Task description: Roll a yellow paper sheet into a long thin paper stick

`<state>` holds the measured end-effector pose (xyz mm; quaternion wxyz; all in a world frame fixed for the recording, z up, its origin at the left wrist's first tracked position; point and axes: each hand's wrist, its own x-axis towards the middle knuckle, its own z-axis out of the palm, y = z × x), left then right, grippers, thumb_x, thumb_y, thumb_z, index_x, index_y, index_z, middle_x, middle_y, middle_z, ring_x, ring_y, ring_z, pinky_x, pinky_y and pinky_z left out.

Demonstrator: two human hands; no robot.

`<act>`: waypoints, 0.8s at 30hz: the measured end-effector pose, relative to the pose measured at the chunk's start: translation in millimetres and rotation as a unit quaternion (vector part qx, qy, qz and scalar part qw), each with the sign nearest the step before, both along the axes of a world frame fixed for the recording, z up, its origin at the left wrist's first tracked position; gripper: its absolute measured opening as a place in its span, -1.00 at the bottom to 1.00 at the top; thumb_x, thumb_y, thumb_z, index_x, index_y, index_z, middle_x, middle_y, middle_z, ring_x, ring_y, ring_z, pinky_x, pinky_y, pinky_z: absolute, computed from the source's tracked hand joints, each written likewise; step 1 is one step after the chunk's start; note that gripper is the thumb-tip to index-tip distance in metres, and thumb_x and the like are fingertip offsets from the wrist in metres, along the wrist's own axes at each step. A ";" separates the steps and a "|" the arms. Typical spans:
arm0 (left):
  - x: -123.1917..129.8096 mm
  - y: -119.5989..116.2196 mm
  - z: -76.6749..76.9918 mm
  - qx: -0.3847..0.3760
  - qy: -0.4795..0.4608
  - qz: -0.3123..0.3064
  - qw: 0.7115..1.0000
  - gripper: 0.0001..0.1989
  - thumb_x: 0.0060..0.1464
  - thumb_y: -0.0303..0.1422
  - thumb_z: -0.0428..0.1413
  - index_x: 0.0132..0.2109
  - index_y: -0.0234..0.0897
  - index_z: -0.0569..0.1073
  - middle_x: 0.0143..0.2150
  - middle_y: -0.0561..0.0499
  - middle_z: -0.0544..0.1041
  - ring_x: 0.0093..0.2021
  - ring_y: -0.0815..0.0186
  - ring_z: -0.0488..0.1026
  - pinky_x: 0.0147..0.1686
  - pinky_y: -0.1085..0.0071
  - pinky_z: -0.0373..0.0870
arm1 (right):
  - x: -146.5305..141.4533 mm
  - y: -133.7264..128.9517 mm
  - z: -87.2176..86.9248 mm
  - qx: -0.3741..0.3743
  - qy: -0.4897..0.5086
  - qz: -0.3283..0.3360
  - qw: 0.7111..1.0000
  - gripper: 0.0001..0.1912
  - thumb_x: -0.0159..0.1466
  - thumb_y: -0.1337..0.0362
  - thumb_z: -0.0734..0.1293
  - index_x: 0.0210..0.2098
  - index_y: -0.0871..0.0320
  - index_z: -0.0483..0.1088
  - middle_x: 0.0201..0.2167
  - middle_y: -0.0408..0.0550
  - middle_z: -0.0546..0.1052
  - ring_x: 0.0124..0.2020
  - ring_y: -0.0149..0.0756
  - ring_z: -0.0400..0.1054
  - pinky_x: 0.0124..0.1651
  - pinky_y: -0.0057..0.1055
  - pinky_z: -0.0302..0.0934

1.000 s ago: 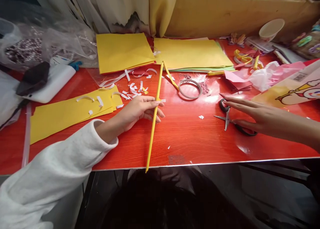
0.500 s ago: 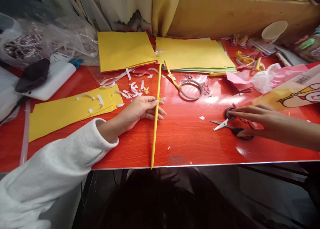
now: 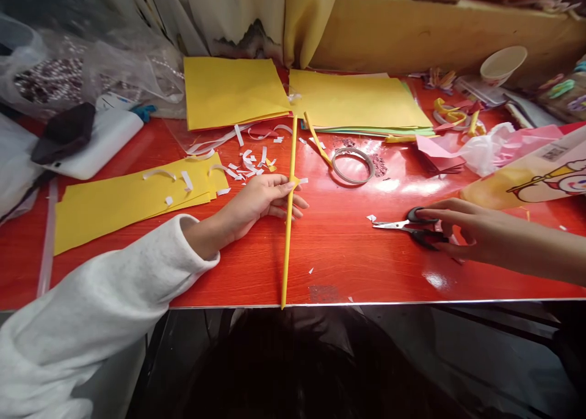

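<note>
Between the thumb and fingers of my left hand is a thin yellow rolled-paper stick, held lengthwise over the table. A small yellow flap with a whitish strip end sticks out from the stick beside my thumb. On the right, my right hand has its fingers on the handles of black-handled scissors. Their blades point left and are nearly together. White paper scraps lie just beyond my left hand.
Yellow paper sheets and a second stack lie at the back. Yellow strips are on the left. A tape roll lies mid-table. A printed bag and a white cup are on the right.
The scissors have turned and slid slightly left, and their blades have come together. My right fingers have curled around the handles. My left hand still holds the yellow stick.
</note>
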<state>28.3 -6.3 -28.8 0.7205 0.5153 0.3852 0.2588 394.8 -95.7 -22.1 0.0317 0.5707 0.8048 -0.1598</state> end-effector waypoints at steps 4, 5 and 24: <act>0.1 0.0 0.0 0.007 0.006 -0.008 1.000 -0.83 0.13 -0.33 0.05 -0.24 -0.40 0.38 -0.26 -0.08 0.52 -0.40 0.41 0.48 -0.39 0.49 0.42 | -16.7 3.4 2.7 0.007 -0.018 0.009 1.000 -0.49 0.21 0.11 0.18 0.15 0.04 0.20 0.11 0.10 0.25 -0.13 -0.17 0.37 -0.15 -0.28 0.29; 0.1 0.1 0.2 0.007 0.007 -0.010 1.000 -0.83 0.13 -0.33 0.05 -0.24 -0.40 0.38 -0.27 -0.08 0.52 -0.40 0.42 0.48 -0.40 0.50 0.42 | -20.3 5.9 3.9 0.003 -0.024 0.008 1.000 -0.47 0.22 0.10 0.17 0.17 0.04 0.17 0.15 0.09 0.22 -0.12 -0.16 0.37 -0.15 -0.28 0.29; -0.1 -0.2 2.7 0.004 0.017 -0.017 1.000 -0.81 0.11 -0.31 0.07 -0.22 -0.39 0.40 -0.34 -0.04 0.51 -0.44 0.43 0.46 -0.43 0.53 0.39 | -53.5 42.9 34.9 0.209 0.177 -0.171 0.946 -0.69 0.16 0.09 0.28 -0.15 0.07 0.26 -0.39 -0.09 0.40 -0.43 -0.35 0.30 -0.33 -0.33 0.20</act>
